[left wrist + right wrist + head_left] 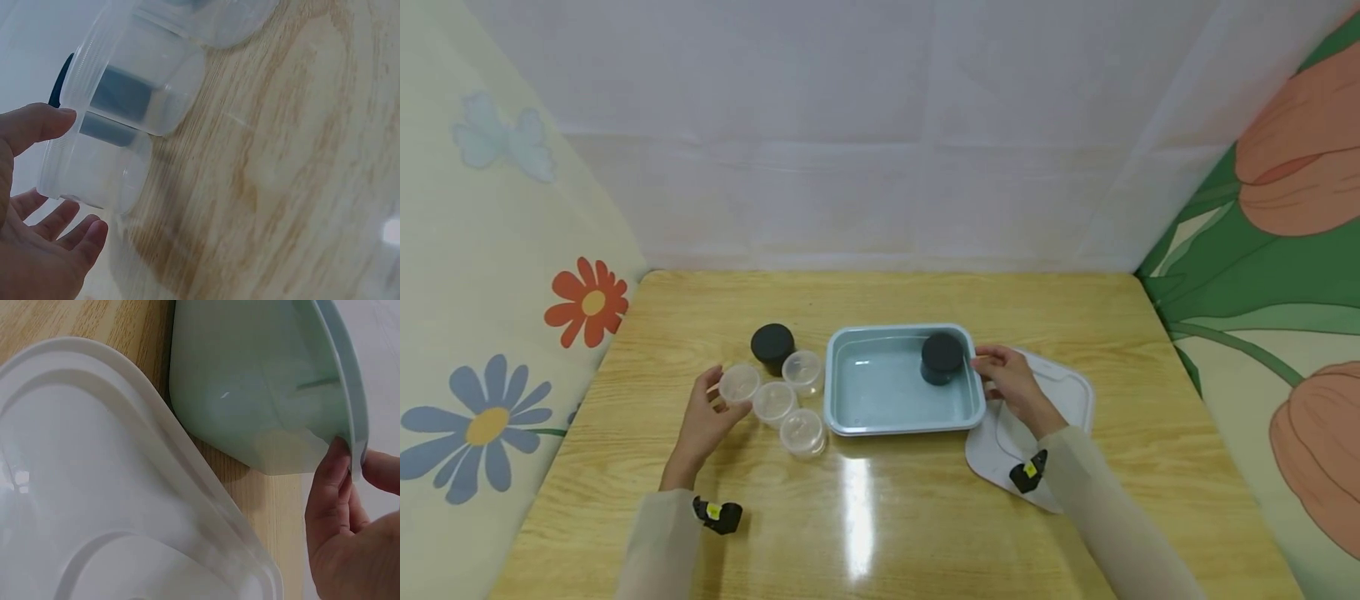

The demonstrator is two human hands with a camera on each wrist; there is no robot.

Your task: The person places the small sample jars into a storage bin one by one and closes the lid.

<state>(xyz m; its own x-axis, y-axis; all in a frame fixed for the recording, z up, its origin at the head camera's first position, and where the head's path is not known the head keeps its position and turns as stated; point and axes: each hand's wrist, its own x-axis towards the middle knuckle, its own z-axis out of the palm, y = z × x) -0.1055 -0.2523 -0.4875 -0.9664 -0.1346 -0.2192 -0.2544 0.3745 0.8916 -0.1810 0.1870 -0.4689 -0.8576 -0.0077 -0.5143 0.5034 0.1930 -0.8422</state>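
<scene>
At the left, my left hand (703, 421) has its thumb and index finger around the lidded rim of a clear plastic cup (739, 385). The other fingers are spread beside it in the left wrist view. More clear lidded cups, one of them the cup (775, 403) next to it, stand close by. My right hand (1011, 383) pinches the right rim of a pale blue-green rectangular tub (872, 392), thumb outside and fingertips under the rim. Inside the tub, at its right end, stands a black-lidded round jar (942, 357).
A second black-topped jar (772, 346) stands behind the clear cups. Under my right forearm lies a white lid (1067, 392), partly hidden, beside the tub. All rest on a wooden table (910, 517), with a white cloth (880, 167) hanging behind its far edge.
</scene>
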